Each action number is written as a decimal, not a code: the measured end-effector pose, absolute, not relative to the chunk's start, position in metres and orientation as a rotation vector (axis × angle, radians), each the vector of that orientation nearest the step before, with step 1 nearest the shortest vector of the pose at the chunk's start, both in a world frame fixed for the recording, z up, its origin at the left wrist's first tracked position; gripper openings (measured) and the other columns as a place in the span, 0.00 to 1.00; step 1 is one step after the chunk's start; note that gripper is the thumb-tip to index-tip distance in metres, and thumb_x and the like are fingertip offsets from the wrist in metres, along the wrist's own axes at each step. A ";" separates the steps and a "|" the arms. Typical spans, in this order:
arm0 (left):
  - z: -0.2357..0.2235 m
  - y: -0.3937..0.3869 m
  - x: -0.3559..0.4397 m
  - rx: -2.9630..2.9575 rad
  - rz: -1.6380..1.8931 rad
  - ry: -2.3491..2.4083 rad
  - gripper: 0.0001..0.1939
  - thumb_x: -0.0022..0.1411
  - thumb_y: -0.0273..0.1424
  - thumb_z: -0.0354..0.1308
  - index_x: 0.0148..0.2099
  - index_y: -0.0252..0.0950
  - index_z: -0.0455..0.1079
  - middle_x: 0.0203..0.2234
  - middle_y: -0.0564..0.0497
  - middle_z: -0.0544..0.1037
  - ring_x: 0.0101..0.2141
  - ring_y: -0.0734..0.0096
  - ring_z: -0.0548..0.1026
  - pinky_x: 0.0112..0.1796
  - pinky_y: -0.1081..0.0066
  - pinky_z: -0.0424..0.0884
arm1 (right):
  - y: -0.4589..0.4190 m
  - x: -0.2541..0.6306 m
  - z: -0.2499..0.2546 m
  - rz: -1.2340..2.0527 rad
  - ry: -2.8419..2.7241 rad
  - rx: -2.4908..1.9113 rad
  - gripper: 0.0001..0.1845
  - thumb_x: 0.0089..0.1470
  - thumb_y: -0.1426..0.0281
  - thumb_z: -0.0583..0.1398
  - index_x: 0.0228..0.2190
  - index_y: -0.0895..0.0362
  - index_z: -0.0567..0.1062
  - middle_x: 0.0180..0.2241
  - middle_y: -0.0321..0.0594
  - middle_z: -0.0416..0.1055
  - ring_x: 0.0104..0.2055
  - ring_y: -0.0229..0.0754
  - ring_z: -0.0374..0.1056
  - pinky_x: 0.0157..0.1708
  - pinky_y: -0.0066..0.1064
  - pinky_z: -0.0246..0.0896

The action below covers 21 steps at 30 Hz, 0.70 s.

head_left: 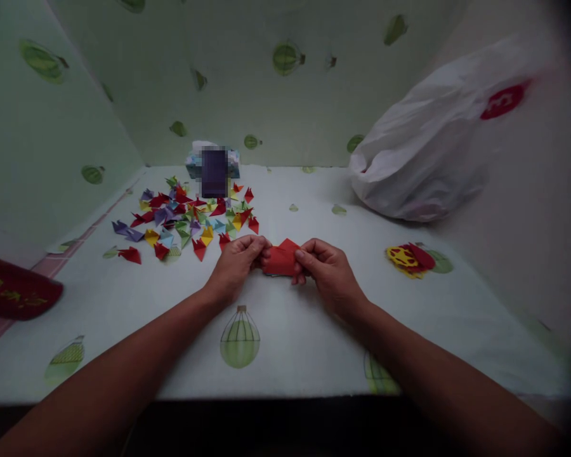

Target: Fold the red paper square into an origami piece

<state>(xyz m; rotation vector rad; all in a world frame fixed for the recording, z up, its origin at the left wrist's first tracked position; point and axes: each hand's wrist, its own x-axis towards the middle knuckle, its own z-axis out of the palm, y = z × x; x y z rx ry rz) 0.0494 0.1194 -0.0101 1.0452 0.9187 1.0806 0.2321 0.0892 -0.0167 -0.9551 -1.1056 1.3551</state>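
A partly folded piece of red origami paper [282, 259] is held between my two hands, just above the white table covering [304, 343]. My left hand [238, 263] pinches its left edge between thumb and fingers. On the opposite side, my right hand [330, 270] grips the right edge, thumb on top and fingers curled beneath. The paper has a small peak along its upper edge. Beyond my left hand lies a spread of folded paper cranes [185, 219] in red, purple, yellow, green and blue.
Behind the cranes stand a tissue box [191, 166] and a dark upright rectangle [214, 174], partly blurred out. A white plastic bag [409, 152] slumps at the back right. Yellow and red cutouts [406, 259] lie at right. A dark red object [19, 289] sits at the left edge.
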 end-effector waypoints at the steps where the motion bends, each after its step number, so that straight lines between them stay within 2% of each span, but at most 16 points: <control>1: -0.011 0.118 0.051 1.030 1.079 0.918 0.19 0.57 0.46 0.67 0.34 0.32 0.72 0.25 0.53 0.75 0.26 0.76 0.70 0.32 0.72 0.67 | 0.089 0.231 -0.017 1.344 -1.098 -0.957 0.14 0.54 0.64 0.68 0.25 0.57 0.71 0.21 0.32 0.72 0.19 0.33 0.66 0.24 0.28 0.65; 3: -0.013 0.111 0.055 1.051 1.035 0.911 0.20 0.58 0.46 0.66 0.35 0.32 0.73 0.27 0.51 0.77 0.26 0.76 0.71 0.31 0.72 0.66 | 0.087 0.229 -0.018 1.326 -1.102 -0.953 0.13 0.55 0.64 0.68 0.26 0.57 0.71 0.21 0.32 0.73 0.20 0.33 0.67 0.24 0.28 0.65; 6: -0.016 0.101 0.060 1.065 0.994 0.842 0.15 0.57 0.39 0.70 0.34 0.32 0.73 0.29 0.50 0.79 0.26 0.77 0.70 0.31 0.74 0.65 | 0.083 0.225 -0.020 1.324 -1.112 -0.931 0.13 0.56 0.65 0.67 0.27 0.57 0.72 0.22 0.33 0.74 0.21 0.34 0.68 0.25 0.27 0.63; 9: -0.018 0.097 0.061 1.047 1.058 0.837 0.13 0.57 0.36 0.69 0.30 0.33 0.71 0.24 0.53 0.76 0.25 0.79 0.68 0.30 0.75 0.63 | 0.080 0.222 -0.021 1.374 -1.113 -0.903 0.13 0.56 0.65 0.67 0.26 0.56 0.71 0.23 0.33 0.75 0.21 0.34 0.68 0.25 0.28 0.64; 11: -0.018 0.098 0.059 1.064 1.074 0.853 0.13 0.58 0.35 0.68 0.30 0.33 0.70 0.22 0.55 0.73 0.24 0.78 0.68 0.30 0.75 0.63 | 0.079 0.222 -0.021 1.417 -1.132 -0.900 0.13 0.55 0.65 0.67 0.26 0.56 0.70 0.23 0.33 0.74 0.20 0.33 0.68 0.25 0.28 0.64; 15: -0.015 0.102 0.056 1.108 1.031 0.816 0.11 0.61 0.37 0.65 0.34 0.33 0.73 0.26 0.53 0.76 0.28 0.76 0.71 0.33 0.72 0.66 | 0.081 0.225 -0.018 1.465 -1.253 -0.935 0.14 0.55 0.63 0.67 0.26 0.57 0.71 0.22 0.33 0.74 0.20 0.34 0.68 0.25 0.28 0.63; 18: -0.011 0.103 0.056 1.169 0.990 0.842 0.12 0.59 0.38 0.66 0.34 0.33 0.73 0.24 0.54 0.75 0.25 0.77 0.68 0.30 0.73 0.64 | 0.082 0.228 -0.016 1.419 -1.255 -0.950 0.14 0.60 0.60 0.64 0.28 0.57 0.73 0.23 0.34 0.74 0.21 0.34 0.67 0.26 0.28 0.62; 21: -0.008 0.103 0.056 1.214 0.927 0.876 0.12 0.57 0.38 0.67 0.35 0.33 0.73 0.23 0.55 0.74 0.23 0.77 0.67 0.28 0.73 0.63 | 0.084 0.230 -0.016 1.420 -1.190 -0.937 0.14 0.60 0.61 0.64 0.29 0.56 0.73 0.22 0.34 0.73 0.22 0.34 0.66 0.25 0.27 0.60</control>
